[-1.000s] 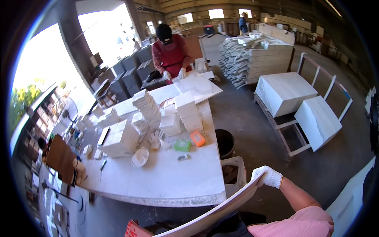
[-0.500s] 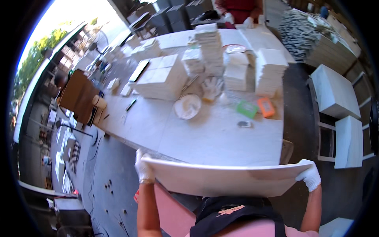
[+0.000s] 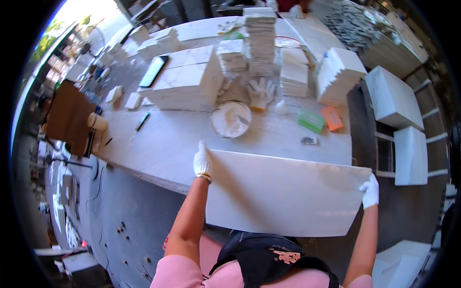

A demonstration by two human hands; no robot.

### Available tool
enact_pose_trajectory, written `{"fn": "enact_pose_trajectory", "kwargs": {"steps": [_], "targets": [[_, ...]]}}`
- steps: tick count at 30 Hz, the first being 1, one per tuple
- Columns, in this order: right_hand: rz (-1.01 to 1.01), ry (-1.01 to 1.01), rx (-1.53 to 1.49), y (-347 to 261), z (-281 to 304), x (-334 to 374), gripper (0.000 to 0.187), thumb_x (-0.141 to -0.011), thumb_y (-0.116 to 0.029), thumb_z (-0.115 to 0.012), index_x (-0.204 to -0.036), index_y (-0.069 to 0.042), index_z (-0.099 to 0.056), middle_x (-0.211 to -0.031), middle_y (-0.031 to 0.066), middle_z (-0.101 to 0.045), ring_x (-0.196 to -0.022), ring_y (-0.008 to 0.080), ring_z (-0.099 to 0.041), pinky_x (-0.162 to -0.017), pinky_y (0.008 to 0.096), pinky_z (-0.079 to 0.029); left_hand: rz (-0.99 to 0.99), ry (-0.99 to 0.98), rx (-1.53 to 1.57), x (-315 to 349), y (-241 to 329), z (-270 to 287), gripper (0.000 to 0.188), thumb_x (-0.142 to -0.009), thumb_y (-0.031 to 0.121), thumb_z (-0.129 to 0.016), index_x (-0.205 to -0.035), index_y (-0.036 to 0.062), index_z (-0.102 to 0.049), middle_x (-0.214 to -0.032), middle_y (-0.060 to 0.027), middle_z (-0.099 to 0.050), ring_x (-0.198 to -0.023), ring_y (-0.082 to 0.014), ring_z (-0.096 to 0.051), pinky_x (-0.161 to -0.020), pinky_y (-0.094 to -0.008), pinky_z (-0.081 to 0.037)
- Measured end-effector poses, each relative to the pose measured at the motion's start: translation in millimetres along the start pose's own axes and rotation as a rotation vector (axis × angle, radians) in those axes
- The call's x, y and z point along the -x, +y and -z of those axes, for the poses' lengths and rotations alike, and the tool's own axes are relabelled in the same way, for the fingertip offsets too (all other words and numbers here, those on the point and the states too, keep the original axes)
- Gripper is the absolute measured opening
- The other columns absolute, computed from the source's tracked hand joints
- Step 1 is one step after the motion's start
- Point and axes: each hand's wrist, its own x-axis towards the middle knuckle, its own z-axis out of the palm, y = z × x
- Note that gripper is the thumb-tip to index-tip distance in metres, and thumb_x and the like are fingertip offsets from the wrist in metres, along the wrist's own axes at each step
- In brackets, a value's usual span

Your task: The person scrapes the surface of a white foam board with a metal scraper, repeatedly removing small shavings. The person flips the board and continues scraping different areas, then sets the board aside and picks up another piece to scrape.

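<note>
A large white stone slab (image 3: 283, 197), rectangular and polished, spans the space between my hands at the near edge of the worktable (image 3: 163, 139). My left hand (image 3: 203, 161), in a white knit glove, is closed on its left end by the far corner. Gloved the same way, my right hand (image 3: 370, 190) grips the right end near its far corner. The slab's far edge overlaps the tabletop, while its near part reaches back toward my apron. Just beyond it lie a bowl of white paste (image 3: 231, 119) and a small grey item (image 3: 309, 140).
Stacks of white tiles (image 3: 261, 43) stand across the table, a phone (image 3: 154, 71) on one. A spare glove (image 3: 260, 93), a green block (image 3: 311, 121) and an orange block (image 3: 332, 118) lie farther in. Slabs rest on a rack (image 3: 385, 152) at right. Another person's gloved hand (image 3: 296, 10) shows at the back.
The slab has moved forward over the table's near edge and tipped so its broad face shows. Both hands moved forward with it, still gripping its ends.
</note>
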Motion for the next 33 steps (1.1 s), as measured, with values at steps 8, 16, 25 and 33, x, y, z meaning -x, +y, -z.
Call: {"fn": "enact_pose_trajectory", "kwargs": {"steps": [8, 16, 25, 33], "targets": [[0.322, 0.081, 0.271, 35.8, -8.8, 16.7, 0.074, -0.083, -0.004, -0.058, -0.153, -0.004, -0.034, -0.153, 0.0147, -0.043, -0.138, 0.0227, -0.044, -0.109, 0.0307, -0.037, -0.059, 0.019, -0.203, -7.7, 5.6, -11.1, 0.078, -0.1, 0.063, -0.033, -0.094, -0.0045, -0.07, -0.086, -0.0255, -0.067, -0.09, -0.0385, -0.064, -0.081, -0.0473, -0.045], [0.391, 0.206, 0.845, 56.7, -12.0, 37.7, 0.066, -0.095, -0.043, -0.056, -0.151, -0.015, -0.037, -0.132, 0.0208, -0.059, -0.117, 0.0381, -0.059, -0.098, 0.0447, -0.046, -0.576, 0.323, -0.14, 64.2, -7.5, 31.2, 0.039, -0.103, 0.032, -0.048, -0.112, -0.0012, -0.066, -0.12, -0.0187, -0.061, -0.109, -0.0338, -0.059, -0.097, -0.0408, -0.045], [0.254, 0.111, 0.827, 91.4, 40.2, 115.0, 0.068, -0.095, -0.053, -0.052, -0.152, -0.017, -0.037, -0.127, 0.0255, -0.061, -0.114, 0.0411, -0.06, -0.096, 0.0466, -0.047, 0.139, -0.121, 0.311, 153.4, -193.0, 136.2, 0.053, -0.1, 0.056, -0.049, -0.105, 0.0076, -0.068, -0.089, -0.0021, -0.068, -0.073, -0.0121, -0.059, -0.063, -0.0254, -0.046], [0.201, 0.095, 0.712, 115.2, 62.1, 171.1, 0.06, -0.096, -0.049, -0.055, -0.146, -0.017, -0.046, -0.112, 0.0269, -0.067, -0.105, 0.0437, -0.064, -0.09, 0.0468, -0.051, 0.373, 0.046, 0.499, 168.9, -171.8, 101.1, 0.062, -0.09, 0.074, -0.048, -0.084, 0.0145, -0.061, -0.061, 0.002, -0.053, -0.04, -0.009, -0.033, -0.037, -0.0231, -0.019]]}}
